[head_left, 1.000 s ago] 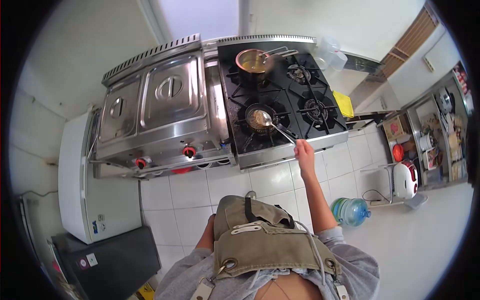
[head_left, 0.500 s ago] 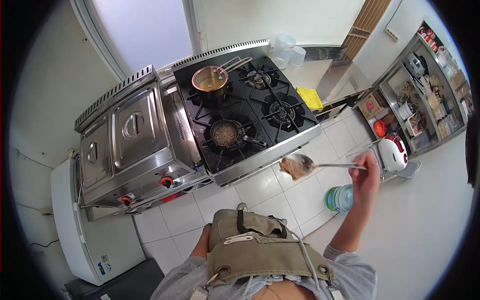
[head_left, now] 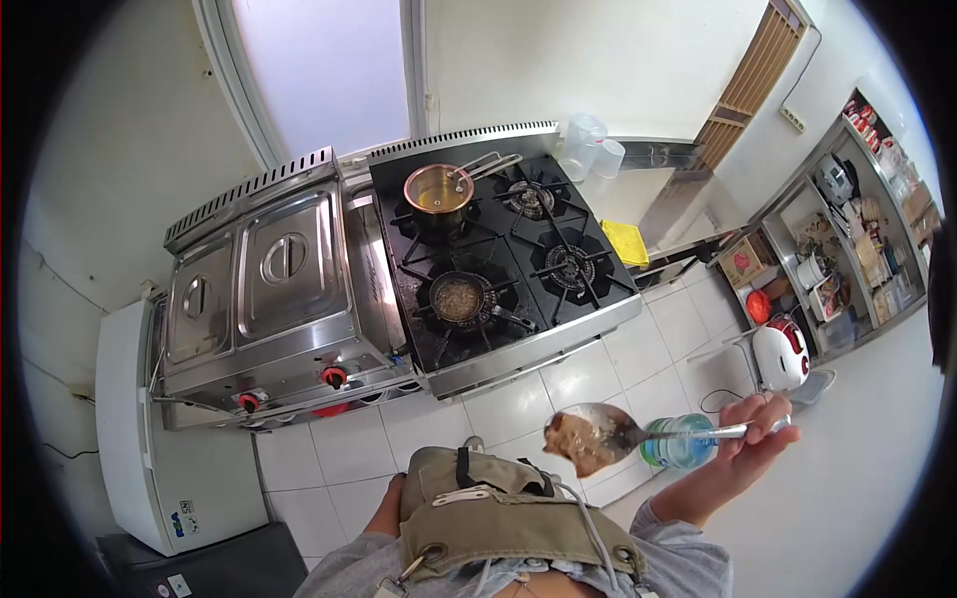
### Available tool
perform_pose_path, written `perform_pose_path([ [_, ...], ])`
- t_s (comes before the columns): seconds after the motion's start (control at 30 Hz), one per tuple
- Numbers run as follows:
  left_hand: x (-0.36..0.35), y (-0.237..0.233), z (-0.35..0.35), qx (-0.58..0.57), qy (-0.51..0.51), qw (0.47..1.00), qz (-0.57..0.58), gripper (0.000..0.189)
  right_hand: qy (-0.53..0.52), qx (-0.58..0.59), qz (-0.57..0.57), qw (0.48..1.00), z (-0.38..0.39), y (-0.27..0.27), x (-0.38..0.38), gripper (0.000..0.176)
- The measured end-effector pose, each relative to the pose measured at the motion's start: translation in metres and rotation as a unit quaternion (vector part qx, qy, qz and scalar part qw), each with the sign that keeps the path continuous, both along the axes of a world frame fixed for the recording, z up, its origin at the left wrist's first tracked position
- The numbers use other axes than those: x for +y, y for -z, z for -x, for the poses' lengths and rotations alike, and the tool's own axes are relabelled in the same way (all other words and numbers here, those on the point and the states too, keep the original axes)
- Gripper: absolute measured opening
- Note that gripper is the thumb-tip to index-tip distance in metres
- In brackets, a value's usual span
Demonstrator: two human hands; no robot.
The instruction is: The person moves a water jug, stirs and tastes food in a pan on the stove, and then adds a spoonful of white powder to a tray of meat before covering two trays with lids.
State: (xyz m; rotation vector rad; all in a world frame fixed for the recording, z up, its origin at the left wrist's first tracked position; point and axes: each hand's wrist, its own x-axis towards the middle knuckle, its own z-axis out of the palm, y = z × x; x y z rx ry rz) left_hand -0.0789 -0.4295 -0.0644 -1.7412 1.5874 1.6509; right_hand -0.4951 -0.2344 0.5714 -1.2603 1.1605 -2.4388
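Observation:
My right hand (head_left: 755,434) is closed round the handle of a large metal spoon (head_left: 626,431), held out level in front of my body. In its bowl lies a lump of brownish, wet-looking food (head_left: 580,446), part of it hanging over the edge. My left arm (head_left: 387,506) hangs at my side, and the fingers of that hand are hidden behind the olive apron (head_left: 498,523). On the front left burner of the black stove sits a small dark pan (head_left: 459,299) with a grainy brown content. Behind it stands a copper-coloured saucepan (head_left: 439,191) holding yellowish liquid.
A steel warmer (head_left: 289,279) with lidded pans adjoins the stove (head_left: 518,349) on the left. A yellow cloth (head_left: 625,243) lies at the stove's right edge. Clear plastic jugs (head_left: 582,148) stand behind. On the tiled floor are a water bottle (head_left: 678,450) and a rice cooker (head_left: 781,356).
My right hand has come closer to my body and lower in view, bringing the loaded spoon with it. The view has tilted, so the stove appears lower.

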Motion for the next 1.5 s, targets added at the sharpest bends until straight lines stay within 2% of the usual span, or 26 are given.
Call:
perform_pose_path([
  [0.07, -0.001, -0.002, -0.002, -0.002, 0.003, 1.0, -0.001, 0.043, -0.042, 0.014, 0.049, 0.998, -0.004, -0.005, -0.006, 0.045],
  [0.1, -0.001, -0.002, -0.002, -0.001, 0.004, 1.0, 0.001, 0.043, -0.018, -0.024, 0.08, 0.996, -0.011, -0.006, -0.01, 0.045],
  [0.13, -0.002, -0.002, -0.002, -0.001, 0.005, 1.0, 0.002, 0.043, -0.018, -0.025, 0.08, 0.996, -0.008, -0.008, -0.009, 0.045],
  [0.2, -0.002, -0.004, -0.002, -0.002, 0.008, 1.0, 0.001, 0.043, -0.117, 0.027, 0.079, 0.99, 0.002, -0.013, -0.007, 0.044],
  [0.53, -0.008, -0.008, -0.001, 0.002, 0.025, 1.0, 0.01, 0.043, -0.188, 0.002, 0.149, 0.971, -0.004, -0.021, -0.019, 0.039],
  [0.83, -0.009, -0.021, 0.011, -0.001, 0.072, 0.997, 0.015, 0.043, -0.238, 0.035, 0.109, 0.965, 0.001, -0.027, -0.014, 0.039],
  [1.0, -0.019, -0.062, 0.027, 0.002, 0.15, 0.988, 0.027, 0.043, -0.248, 0.022, 0.117, 0.962, 0.002, -0.022, -0.013, 0.039],
  [1.07, -0.035, -0.075, 0.047, -0.011, 0.165, 0.986, -0.003, 0.043, -0.242, 0.027, 0.102, 0.965, 0.002, -0.025, -0.011, 0.038],
  [1.1, -0.05, -0.092, 0.065, -0.021, 0.169, 0.985, -0.023, 0.044, -0.248, 0.039, 0.091, 0.964, 0.002, -0.026, -0.011, 0.038],
  [1.13, -0.062, -0.111, 0.077, 0.035, 0.198, 0.98, 0.003, 0.046, -0.254, 0.049, 0.081, 0.963, 0.003, -0.028, -0.011, 0.038],
  [1.17, -0.073, -0.159, 0.093, 0.091, 0.226, 0.969, 0.029, 0.047, -0.267, 0.062, 0.074, 0.959, 0.004, -0.029, -0.011, 0.038],
  [1.23, -0.081, -0.301, 0.132, 0.194, 0.202, 0.96, 0.007, 0.042, -0.275, 0.071, 0.066, 0.957, 0.004, -0.033, -0.011, 0.037],
  [1.3, -0.083, -0.397, 0.157, 0.338, 0.202, 0.916, 0.076, 0.029, -0.282, 0.071, 0.069, 0.954, 0.004, -0.032, -0.012, 0.037],
  [1.37, -0.074, -0.505, 0.173, 0.373, 0.207, 0.877, 0.22, 0.02, -0.265, 0.051, 0.083, 0.959, 0.003, -0.029, -0.013, 0.037],
  [1.43, -0.058, -0.574, 0.171, 0.478, 0.168, 0.771, 0.384, 0.013, -0.259, 0.041, 0.094, 0.96, 0.006, -0.022, -0.014, 0.037],
  [1.5, -0.038, -0.609, 0.172, 0.543, 0.083, 0.614, 0.567, 0.014, -0.217, 0.011, 0.116, 0.969, 0.001, -0.016, -0.021, 0.04],
])
